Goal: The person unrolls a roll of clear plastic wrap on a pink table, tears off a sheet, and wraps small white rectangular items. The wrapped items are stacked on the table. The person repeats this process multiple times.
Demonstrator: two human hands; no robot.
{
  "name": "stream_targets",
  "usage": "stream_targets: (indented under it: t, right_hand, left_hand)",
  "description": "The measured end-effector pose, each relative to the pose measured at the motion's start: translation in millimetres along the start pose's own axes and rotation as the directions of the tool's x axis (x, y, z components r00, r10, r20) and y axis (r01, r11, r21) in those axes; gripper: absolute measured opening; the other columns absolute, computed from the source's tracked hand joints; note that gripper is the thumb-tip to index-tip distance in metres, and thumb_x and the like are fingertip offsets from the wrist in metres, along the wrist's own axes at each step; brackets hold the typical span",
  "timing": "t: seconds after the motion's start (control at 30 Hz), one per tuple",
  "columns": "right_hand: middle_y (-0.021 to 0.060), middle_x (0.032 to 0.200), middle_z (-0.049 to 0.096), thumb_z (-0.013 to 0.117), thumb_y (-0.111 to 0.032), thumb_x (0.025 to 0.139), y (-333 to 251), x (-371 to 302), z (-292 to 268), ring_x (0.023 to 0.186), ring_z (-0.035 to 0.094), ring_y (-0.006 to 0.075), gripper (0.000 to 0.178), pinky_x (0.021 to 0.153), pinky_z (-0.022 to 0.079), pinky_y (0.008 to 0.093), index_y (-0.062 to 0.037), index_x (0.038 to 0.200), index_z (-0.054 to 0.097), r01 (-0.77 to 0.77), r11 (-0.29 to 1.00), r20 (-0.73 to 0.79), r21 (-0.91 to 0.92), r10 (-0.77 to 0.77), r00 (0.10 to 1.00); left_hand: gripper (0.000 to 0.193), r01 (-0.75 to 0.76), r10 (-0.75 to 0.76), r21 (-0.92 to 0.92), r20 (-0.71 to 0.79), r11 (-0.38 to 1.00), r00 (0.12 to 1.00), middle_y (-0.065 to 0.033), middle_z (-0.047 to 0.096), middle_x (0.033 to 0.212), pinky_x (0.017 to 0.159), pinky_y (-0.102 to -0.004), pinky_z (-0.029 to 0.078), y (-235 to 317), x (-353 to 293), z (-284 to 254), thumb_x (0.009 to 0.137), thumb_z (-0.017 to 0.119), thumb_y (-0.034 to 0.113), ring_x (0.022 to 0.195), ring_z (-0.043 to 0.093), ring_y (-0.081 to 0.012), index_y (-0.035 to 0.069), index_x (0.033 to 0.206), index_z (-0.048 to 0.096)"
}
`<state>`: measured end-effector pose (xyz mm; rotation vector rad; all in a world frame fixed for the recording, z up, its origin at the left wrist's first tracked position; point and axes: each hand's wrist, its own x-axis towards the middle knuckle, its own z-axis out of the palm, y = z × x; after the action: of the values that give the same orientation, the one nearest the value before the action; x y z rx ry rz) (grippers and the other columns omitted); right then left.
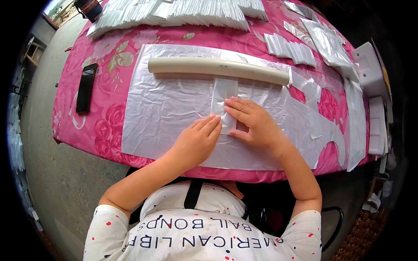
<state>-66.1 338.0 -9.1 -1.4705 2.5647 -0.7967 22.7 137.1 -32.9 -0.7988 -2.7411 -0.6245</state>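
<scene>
Head view, looking down: a person sits at a counter [109, 48] covered with a pink rose-patterned cloth. One small clear plastic pouch [224, 98] lies flat near the counter's middle, on one large sheet of clear plastic film [165, 108]. Both hands press on the pouch's near end. The left hand [198, 139] lies flat with fingers stretched out, fingertips touching the pouch's lower left edge. The right hand [252, 122] is also flat and open, fingers spread across the pouch's lower right part. Neither grips anything. Just beyond the pouch lies one long cream-coloured tube [217, 67], crosswise. One black phone [86, 87] rests at the left edge. Stacked rows of pouches [174, 13] fill the far side, with more stacks [296, 50] at right.
</scene>
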Motion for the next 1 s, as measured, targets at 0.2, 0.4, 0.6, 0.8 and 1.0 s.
stream_targets:
  t: [0.2,0.4,0.6,0.8,1.0]
  right_hand:
    - [0.0112,0.126,0.053,0.058,-0.002,0.070,6,1,-2,0.121,0.046,0.0281,0.046,0.102,0.036,0.0378,-0.0020,0.116,0.057,-0.036,0.994,-0.002,0.108,0.037,0.999]
    - [0.0088,0.110,0.062,0.056,0.006,0.066,9,2,6,0.106,0.056,0.0275,0.038,0.090,0.044,0.0362,-0.0028,0.102,0.063,0.010,0.998,-0.156,0.054,-0.001,0.988]
    - [0.0036,0.096,0.065,0.063,-0.002,0.068,-27,-21,17,0.088,0.060,0.0219,0.026,0.077,0.047,0.0338,-0.0061,0.094,0.064,0.125,0.991,-0.148,0.048,-0.117,0.982]
    - [0.0037,0.092,0.064,0.064,-0.002,0.070,-40,-33,24,0.084,0.059,0.0224,0.024,0.071,0.048,0.0331,-0.0077,0.093,0.066,0.051,0.991,-0.164,0.122,-0.030,0.986]
    - [0.0076,0.075,0.064,0.062,-0.009,0.078,-37,-27,20,0.067,0.059,0.0235,0.013,0.061,0.045,0.0332,-0.0040,0.089,0.068,-0.277,0.876,-0.076,0.396,0.332,0.940]
  left_hand:
    - [0.020,-0.104,0.104,0.009,-0.090,0.995,0.991,-0.0108,0.060,0.101,0.079,-0.0320,0.051,-8,-2,-1,0.070,0.061,0.002,0.096,0.060,-0.0239,-0.002,0.090,0.059]
    - [0.015,-0.020,0.016,-0.165,-0.028,0.986,0.999,-0.0079,0.061,0.099,0.077,-0.0313,0.052,-6,5,-6,0.068,0.064,0.004,0.091,0.060,-0.0218,0.003,0.082,0.058]
    - [0.031,-0.198,0.183,-0.287,-0.077,0.937,0.980,-0.0094,0.060,0.112,0.089,-0.0366,0.047,6,-19,-24,0.070,0.066,0.014,0.104,0.057,-0.0236,0.003,0.097,0.059]
    - [0.047,-0.171,0.176,-0.133,0.029,0.976,0.984,-0.0115,0.058,0.117,0.095,-0.0397,0.042,5,-32,-15,0.069,0.064,0.016,0.109,0.056,-0.0240,0.001,0.113,0.056]
    - [0.039,-0.055,0.034,-0.202,-0.104,0.978,0.994,-0.0113,0.064,0.101,0.081,-0.0353,0.048,5,-29,-9,0.071,0.066,0.009,0.091,0.062,-0.0214,0.000,0.108,0.057]
